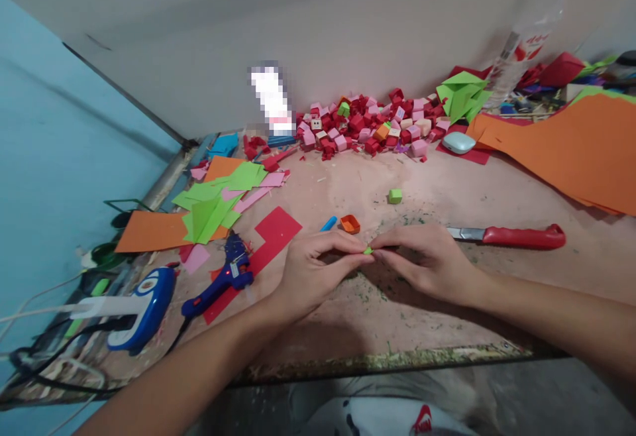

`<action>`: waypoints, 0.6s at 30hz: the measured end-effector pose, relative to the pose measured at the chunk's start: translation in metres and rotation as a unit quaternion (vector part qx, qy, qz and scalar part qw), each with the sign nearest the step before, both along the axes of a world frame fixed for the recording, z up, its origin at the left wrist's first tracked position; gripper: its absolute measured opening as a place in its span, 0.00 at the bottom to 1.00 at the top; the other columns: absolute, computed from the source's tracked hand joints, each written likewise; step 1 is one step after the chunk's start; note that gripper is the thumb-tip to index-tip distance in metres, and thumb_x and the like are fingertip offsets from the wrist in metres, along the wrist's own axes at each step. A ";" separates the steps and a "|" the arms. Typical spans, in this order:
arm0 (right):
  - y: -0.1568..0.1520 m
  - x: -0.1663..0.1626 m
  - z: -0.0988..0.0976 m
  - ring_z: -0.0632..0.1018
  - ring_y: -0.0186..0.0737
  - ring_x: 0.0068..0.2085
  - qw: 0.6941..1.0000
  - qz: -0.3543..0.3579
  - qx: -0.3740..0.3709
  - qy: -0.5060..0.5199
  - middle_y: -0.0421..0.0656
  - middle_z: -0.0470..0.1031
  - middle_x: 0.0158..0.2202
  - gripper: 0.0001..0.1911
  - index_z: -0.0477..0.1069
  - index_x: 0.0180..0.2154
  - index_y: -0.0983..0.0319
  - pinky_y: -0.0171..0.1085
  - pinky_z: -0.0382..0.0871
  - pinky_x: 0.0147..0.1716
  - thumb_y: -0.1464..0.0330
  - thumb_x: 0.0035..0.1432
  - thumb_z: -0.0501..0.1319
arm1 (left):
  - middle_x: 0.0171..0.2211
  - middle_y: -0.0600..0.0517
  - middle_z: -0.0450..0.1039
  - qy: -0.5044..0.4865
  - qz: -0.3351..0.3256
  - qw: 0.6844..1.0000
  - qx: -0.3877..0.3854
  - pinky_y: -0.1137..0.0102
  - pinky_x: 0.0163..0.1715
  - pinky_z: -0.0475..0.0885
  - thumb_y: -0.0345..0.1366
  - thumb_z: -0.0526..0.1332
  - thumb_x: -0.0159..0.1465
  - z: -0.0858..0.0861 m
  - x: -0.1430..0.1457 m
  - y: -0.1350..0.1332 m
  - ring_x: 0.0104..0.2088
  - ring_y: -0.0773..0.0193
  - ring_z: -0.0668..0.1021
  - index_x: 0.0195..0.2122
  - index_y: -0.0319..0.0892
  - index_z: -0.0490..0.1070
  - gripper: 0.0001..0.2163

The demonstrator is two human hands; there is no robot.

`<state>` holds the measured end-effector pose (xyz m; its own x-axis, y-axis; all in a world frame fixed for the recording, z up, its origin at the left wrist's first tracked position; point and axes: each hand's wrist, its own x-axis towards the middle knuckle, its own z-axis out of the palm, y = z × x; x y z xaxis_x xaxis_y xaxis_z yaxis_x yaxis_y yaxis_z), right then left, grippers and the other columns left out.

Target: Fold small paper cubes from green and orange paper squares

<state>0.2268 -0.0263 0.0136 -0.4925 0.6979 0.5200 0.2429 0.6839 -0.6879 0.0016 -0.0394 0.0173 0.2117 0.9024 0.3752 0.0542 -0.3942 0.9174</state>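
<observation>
Between the fingertips of my left hand (322, 260) and my right hand (430, 260) is a small piece of green paper (368, 250). Both hands pinch it just above the table, and the fingers hide most of it. Right behind the fingers sits an open orange paper box (350, 224), with a short blue strip (328, 224) beside it. A little farther back stands a small green paper cube (395, 196). To the right of my right hand lies a knife with a red handle (524, 236), its blade tip hidden behind the hand.
Many red and pink paper cubes (358, 128) are heaped against the wall. At left lie a blue glue gun (221, 283), a blue power strip (149, 310) and green paper sheets (213, 207). Orange sheets (571, 148) and a plastic bottle (527, 38) are at right.
</observation>
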 end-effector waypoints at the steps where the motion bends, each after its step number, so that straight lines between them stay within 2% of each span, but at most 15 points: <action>1: 0.000 0.000 0.000 0.84 0.33 0.33 1.000 0.001 0.003 0.003 0.41 0.86 0.35 0.08 0.83 0.45 0.61 0.30 0.74 0.36 0.73 0.71 0.64 | 0.32 0.52 0.87 -0.006 -0.006 1.000 -0.010 0.76 0.38 0.82 0.24 0.77 0.58 0.000 0.000 0.000 0.33 0.67 0.86 0.33 0.43 0.86 0.07; 9: 0.004 0.001 -0.003 0.85 0.36 0.36 1.000 -0.006 0.010 -0.004 0.43 0.88 0.38 0.07 0.83 0.45 0.62 0.34 0.75 0.38 0.71 0.71 0.65 | 0.33 0.49 0.87 0.007 -0.001 0.997 -0.082 0.74 0.37 0.82 0.30 0.79 0.57 0.001 -0.002 0.006 0.33 0.65 0.86 0.33 0.42 0.87 0.05; 15: 0.009 0.003 -0.005 0.85 0.37 0.35 0.997 0.016 0.069 -0.015 0.43 0.88 0.38 0.06 0.82 0.45 0.61 0.35 0.75 0.37 0.71 0.71 0.66 | 0.34 0.48 0.87 0.029 -0.042 0.993 -0.106 0.73 0.37 0.81 0.32 0.79 0.58 0.002 -0.009 0.010 0.34 0.64 0.86 0.34 0.42 0.88 0.04; 18: 0.012 0.006 -0.008 0.85 0.37 0.36 0.997 0.032 0.071 -0.023 0.43 0.87 0.39 0.06 0.82 0.47 0.61 0.35 0.75 0.38 0.72 0.71 0.66 | 0.34 0.48 0.87 0.046 -0.060 0.990 -0.116 0.72 0.37 0.80 0.33 0.78 0.59 0.001 -0.012 0.011 0.34 0.63 0.85 0.35 0.42 0.88 0.04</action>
